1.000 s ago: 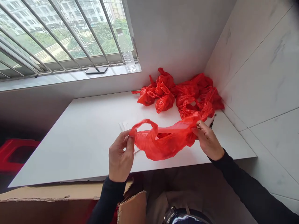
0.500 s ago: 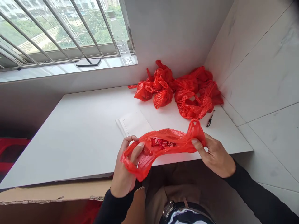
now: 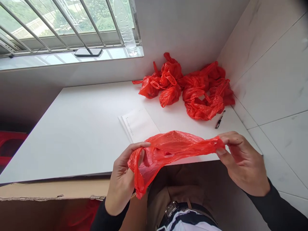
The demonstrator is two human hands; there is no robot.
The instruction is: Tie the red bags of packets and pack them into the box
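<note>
"Running sideways, isn't it, that red bag [image 3: 178, 140]?"

"Yes, stretched from hand to hand, roughly along the table's [image 3: 84, 128] near edge. The right hand [image 3: 245, 165] pinches one end, thumb against fingers"

"And the left hand [image 3: 121, 181]?"

"Gripping the other end, fingers and thumb set wider, a loose flap drooping below"

"So neither is nearer?"

"No, both touch it, and the white notebook [image 3: 139, 123] lies just beyond, nearer the left"
</note>
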